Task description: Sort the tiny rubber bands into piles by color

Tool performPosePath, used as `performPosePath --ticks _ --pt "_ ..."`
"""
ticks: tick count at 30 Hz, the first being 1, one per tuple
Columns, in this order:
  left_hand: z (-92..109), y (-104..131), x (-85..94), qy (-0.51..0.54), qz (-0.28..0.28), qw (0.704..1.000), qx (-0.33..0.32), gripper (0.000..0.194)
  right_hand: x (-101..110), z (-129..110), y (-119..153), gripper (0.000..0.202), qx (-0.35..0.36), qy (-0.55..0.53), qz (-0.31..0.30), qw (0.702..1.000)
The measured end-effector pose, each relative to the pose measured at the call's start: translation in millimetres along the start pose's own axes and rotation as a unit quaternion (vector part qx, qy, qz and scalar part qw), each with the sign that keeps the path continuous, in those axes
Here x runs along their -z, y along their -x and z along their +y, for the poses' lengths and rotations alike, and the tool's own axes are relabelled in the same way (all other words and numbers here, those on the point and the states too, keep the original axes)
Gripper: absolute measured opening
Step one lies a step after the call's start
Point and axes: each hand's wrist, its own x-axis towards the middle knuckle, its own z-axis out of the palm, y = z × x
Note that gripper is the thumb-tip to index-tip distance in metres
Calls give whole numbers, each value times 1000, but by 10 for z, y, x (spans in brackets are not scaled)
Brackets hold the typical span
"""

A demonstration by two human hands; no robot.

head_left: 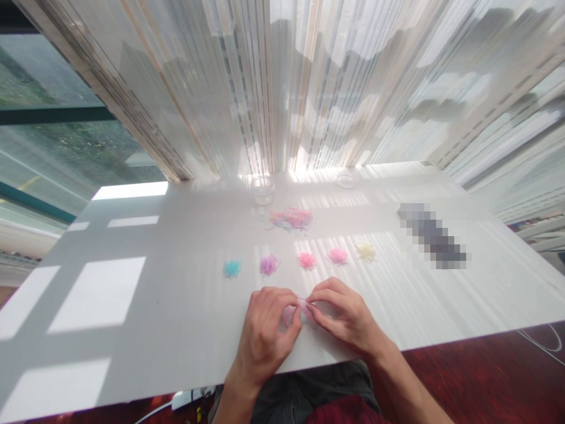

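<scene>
My left hand point(267, 327) and my right hand point(342, 312) meet near the front edge of a white table point(132, 330). Their fingertips pinch a small bunch of pale pink elastic bands point(302, 309) between them. Beyond the hands lies a row of small sorted piles: a teal pile point(232, 268), a purple pile point(269, 264), a pink pile point(306, 259), a second pink pile point(338, 255) and a pale yellow pile point(366, 251). Farther back sits a larger mixed heap of bands point(291, 218).
A clear plastic cup point(263, 188) and a clear lid or dish point(346, 178) stand at the table's far edge under sheer curtains point(309, 82). A blurred dark object point(432, 235) lies at the right. Dark red floor point(485, 377) lies below the table's front edge.
</scene>
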Motion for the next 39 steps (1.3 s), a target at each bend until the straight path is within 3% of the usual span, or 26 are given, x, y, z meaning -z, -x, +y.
performPosePath --ticks 39 --pt "-43 27 17 38 -4 999 0 6 -9 -18 13 9 -17 -9 12 1000"
